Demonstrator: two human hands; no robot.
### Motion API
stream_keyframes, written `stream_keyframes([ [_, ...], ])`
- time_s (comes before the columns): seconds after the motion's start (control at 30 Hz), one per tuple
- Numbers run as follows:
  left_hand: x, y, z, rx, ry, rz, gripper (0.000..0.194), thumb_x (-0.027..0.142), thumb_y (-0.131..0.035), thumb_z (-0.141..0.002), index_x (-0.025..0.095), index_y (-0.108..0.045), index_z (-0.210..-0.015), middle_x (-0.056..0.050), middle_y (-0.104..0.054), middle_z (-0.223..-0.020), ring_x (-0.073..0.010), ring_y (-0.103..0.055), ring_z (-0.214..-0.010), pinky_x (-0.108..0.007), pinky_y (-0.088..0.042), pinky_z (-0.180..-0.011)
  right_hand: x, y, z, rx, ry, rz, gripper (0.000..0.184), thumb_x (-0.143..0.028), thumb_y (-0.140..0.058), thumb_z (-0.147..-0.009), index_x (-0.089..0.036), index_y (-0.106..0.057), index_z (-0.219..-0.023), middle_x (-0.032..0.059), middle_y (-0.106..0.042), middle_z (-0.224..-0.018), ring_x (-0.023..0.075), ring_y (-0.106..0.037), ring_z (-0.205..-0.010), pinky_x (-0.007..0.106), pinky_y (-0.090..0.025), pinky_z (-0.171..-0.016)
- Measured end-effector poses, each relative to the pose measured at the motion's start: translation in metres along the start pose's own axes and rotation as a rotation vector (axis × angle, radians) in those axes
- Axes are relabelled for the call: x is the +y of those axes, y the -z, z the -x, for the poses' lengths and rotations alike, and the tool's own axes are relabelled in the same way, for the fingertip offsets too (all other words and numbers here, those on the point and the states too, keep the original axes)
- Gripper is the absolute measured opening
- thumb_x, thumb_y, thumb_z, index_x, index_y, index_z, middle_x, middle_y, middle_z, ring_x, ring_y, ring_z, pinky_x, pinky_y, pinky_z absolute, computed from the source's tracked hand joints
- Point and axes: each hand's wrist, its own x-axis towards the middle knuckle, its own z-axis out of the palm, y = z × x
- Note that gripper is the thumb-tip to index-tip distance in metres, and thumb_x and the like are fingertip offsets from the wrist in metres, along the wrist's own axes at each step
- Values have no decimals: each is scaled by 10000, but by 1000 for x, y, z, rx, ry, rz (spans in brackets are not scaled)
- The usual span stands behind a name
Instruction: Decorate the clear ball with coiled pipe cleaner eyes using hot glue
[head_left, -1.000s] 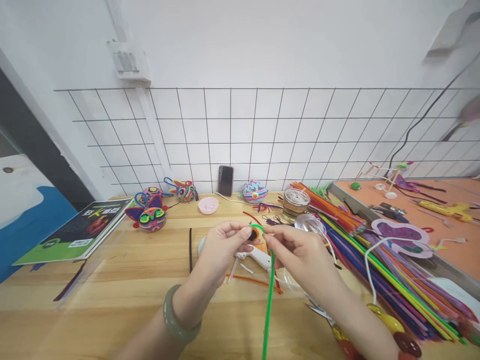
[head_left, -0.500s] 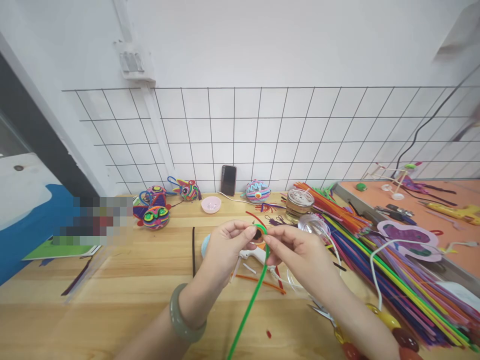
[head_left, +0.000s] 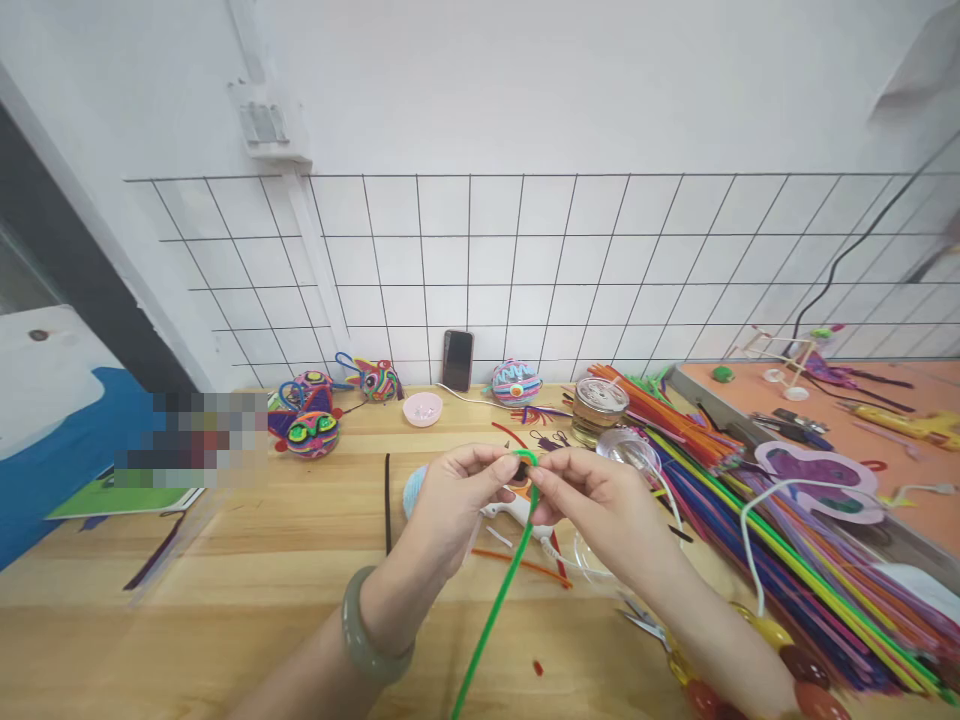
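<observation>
Both hands meet over the middle of the wooden table. My left hand [head_left: 469,495] pinches one end of a bright green pipe cleaner [head_left: 495,615], which bends over at the fingertips. My right hand [head_left: 589,490] pinches the same pipe cleaner close by, near the bend. Its long free part hangs down toward the table's front edge. A small dark thing shows between the two hands inside the bend; I cannot make out what it is. Below the hands lies a white glue gun [head_left: 517,512], partly covered. A light blue ball [head_left: 412,490] sits behind my left hand.
Bundles of coloured pipe cleaners [head_left: 765,550] cover the right side. Scissors [head_left: 645,625] lie by my right forearm. Behind stand a jar [head_left: 600,410], a pink bowl [head_left: 422,409], a phone [head_left: 457,360] and decorated balls [head_left: 313,435]. A black pipe cleaner [head_left: 388,505] lies left.
My hands have shifted only slightly. The green pipe cleaner's bend has become flatter at the fingertips, and my right fingers have moved a little at it.
</observation>
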Motion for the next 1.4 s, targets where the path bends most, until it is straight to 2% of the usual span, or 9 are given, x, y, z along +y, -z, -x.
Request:
stream_keyframes([
  [0.27, 2, -1, 0, -32, 56, 17, 171, 239, -758, -617, 106, -699, -707, -55, -673, -634, -109, -599, -581, -198, -464, -552, 1, 2, -1, -32, 39, -31, 185, -335, -550, -832, -166, -606, -781, 1, -637, -624, 121, -613, -577, 214, -494, -573],
  [0.57, 1, 3, -2, -97, 103, 105, 158, 219, -742, -645, 97, -704, -739, -61, -681, -671, -103, -614, -605, -206, -489, -626, 3, 3, -3, -21, 39, -57, 182, -344, -574, -813, -169, -591, -765, 1, -622, -644, 135, -616, -575, 249, -513, -575],
  [1.03, 3, 1, -1, -112, 79, 55, 142, 199, -674, -715, 80, -718, -779, -90, -692, -728, -112, -620, -642, -221, -499, -683, 3, 4, -4, -25, -6, -63, 218, -372, -582, -808, -161, -577, -755, 5, -632, -609, 128, -618, -551, 241, -507, -564],
  [1.2, 2, 0, -1, -76, 37, -1, 160, 229, -699, -691, 92, -724, -770, -79, -691, -677, -111, -615, -598, -223, -503, -647, 4, 3, -3, -34, -28, -136, 224, -375, -594, -802, -156, -577, -760, 2, -634, -588, 122, -615, -539, 245, -520, -565],
  [1.4, 2, -3, -2, -11, 30, 42, 161, 234, -733, -647, 99, -724, -736, -72, -690, -645, -109, -612, -569, -217, -506, -621, 8, -1, -5, 17, -6, -148, 212, -356, -613, -795, -145, -597, -812, 7, -645, -614, 115, -619, -540, 233, -517, -554],
])
